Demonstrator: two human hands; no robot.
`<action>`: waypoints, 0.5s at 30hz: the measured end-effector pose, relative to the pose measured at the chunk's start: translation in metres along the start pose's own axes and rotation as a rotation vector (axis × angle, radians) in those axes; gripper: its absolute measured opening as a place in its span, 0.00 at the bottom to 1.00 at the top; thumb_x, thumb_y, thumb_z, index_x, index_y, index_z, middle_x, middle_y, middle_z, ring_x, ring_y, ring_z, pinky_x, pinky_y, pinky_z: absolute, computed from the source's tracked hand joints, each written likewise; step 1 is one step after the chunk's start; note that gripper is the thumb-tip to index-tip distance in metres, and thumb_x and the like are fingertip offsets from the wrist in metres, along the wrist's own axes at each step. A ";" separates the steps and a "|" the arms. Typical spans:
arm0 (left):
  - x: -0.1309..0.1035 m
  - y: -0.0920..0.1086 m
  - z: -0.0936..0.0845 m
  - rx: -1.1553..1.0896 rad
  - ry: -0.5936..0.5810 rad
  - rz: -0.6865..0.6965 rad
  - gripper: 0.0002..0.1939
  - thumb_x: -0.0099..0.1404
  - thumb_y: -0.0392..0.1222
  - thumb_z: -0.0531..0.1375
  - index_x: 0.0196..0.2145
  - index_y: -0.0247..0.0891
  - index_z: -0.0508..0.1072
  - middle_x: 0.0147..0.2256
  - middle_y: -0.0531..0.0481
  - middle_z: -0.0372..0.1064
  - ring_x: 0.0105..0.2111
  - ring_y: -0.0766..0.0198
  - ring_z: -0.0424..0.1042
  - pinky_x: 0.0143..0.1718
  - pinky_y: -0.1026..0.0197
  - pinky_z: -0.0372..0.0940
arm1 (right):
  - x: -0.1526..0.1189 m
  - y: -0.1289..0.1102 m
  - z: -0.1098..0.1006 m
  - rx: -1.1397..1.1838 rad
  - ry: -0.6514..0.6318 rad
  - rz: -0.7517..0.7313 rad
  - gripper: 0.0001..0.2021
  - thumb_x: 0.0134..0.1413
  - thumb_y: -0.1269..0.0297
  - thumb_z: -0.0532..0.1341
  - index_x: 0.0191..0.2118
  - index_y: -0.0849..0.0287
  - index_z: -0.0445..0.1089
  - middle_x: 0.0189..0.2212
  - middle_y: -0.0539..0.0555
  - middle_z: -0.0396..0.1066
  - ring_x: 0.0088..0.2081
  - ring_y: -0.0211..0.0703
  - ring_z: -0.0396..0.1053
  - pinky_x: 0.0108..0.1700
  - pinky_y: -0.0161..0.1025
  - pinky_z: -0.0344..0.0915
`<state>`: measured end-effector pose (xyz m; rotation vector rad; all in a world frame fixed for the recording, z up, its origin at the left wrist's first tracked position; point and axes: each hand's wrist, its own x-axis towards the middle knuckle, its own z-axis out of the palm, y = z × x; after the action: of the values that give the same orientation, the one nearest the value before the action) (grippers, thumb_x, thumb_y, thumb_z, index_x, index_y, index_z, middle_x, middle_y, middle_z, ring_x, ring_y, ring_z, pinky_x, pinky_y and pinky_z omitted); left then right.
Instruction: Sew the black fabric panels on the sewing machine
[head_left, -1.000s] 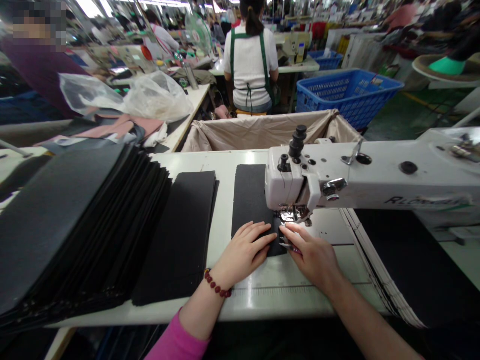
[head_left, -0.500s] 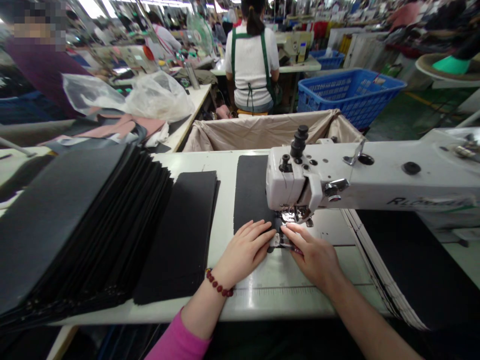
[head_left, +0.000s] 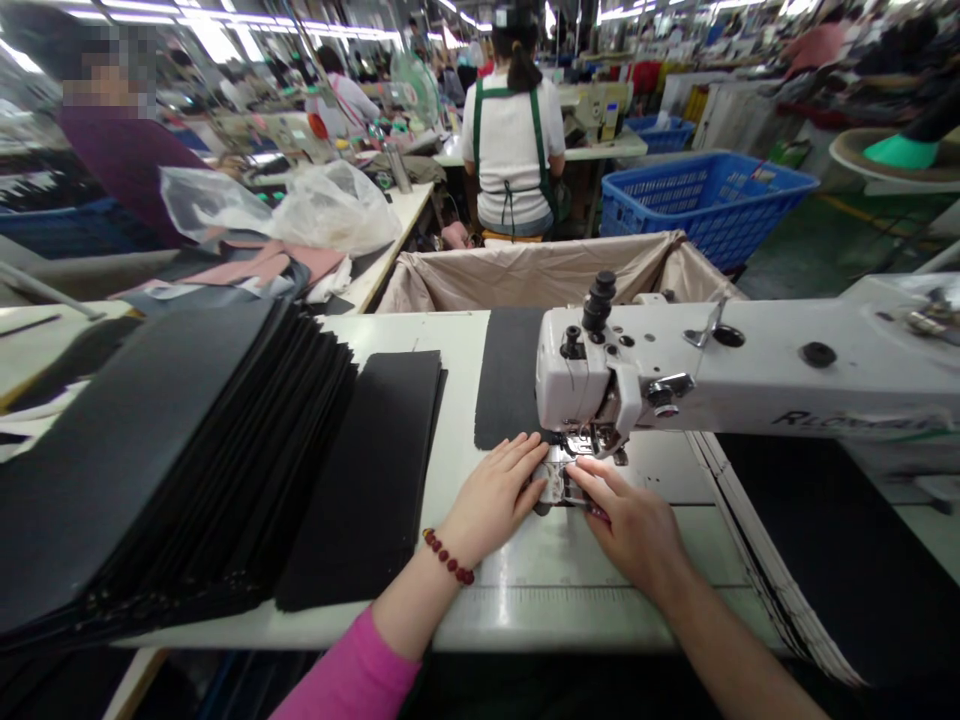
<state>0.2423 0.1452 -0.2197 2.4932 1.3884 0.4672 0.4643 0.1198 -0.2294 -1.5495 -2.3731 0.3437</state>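
Garment factory, seemingly — sewing machines (head_left: 637, 375)

Left hand (head_left: 495, 495), right hand (head_left: 634, 520) flat by presser foot (head_left: 592, 440); black panel (head_left: 510, 380) behind.

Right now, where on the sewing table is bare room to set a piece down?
Bare tabletop lies in front of the left hand and right hand, and in a strip between the flat black stack and the black piece under the machine head. Crowded: the fanned stack at left and the layered pile at right.
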 end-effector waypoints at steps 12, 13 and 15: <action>0.004 0.006 0.008 0.031 0.075 -0.031 0.22 0.71 0.42 0.52 0.61 0.41 0.59 0.63 0.46 0.55 0.63 0.54 0.54 0.62 0.48 0.52 | 0.000 0.000 0.001 0.004 0.014 -0.008 0.27 0.56 0.71 0.56 0.61 0.47 0.59 0.61 0.48 0.60 0.48 0.46 0.70 0.46 0.43 0.69; 0.004 0.006 0.010 0.032 0.076 -0.036 0.23 0.70 0.42 0.52 0.62 0.41 0.58 0.63 0.46 0.53 0.64 0.54 0.52 0.62 0.47 0.51 | 0.000 0.000 0.001 0.002 0.015 -0.009 0.27 0.56 0.71 0.56 0.61 0.47 0.59 0.61 0.48 0.60 0.48 0.46 0.70 0.46 0.42 0.69; 0.004 0.006 0.012 0.038 0.071 -0.038 0.25 0.70 0.42 0.52 0.63 0.41 0.54 0.65 0.47 0.50 0.65 0.55 0.49 0.63 0.47 0.50 | 0.000 0.000 0.002 0.001 0.019 -0.009 0.27 0.56 0.71 0.56 0.61 0.47 0.58 0.61 0.49 0.60 0.48 0.46 0.70 0.47 0.43 0.69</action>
<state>0.2536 0.1444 -0.2279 2.4979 1.4818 0.5311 0.4632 0.1195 -0.2311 -1.5345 -2.3644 0.3264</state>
